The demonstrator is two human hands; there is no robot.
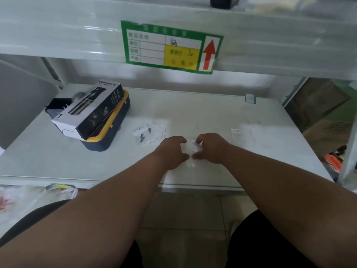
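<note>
I am working on a small clear plastic bag (190,149) in the middle of the frame, near the front of the white counter (212,113). My left grip (172,151) and my right grip (209,147) both pinch it, one on each side, with fingers and thumbs curled onto the thin plastic. I think I am at the step of pulling the bag open. Next I need to tug the two sides apart softly, so nothing spills out. I cannot tell what is inside. More little clear bags with dark screws (148,132) lie just up and left of my left grip.
</note>
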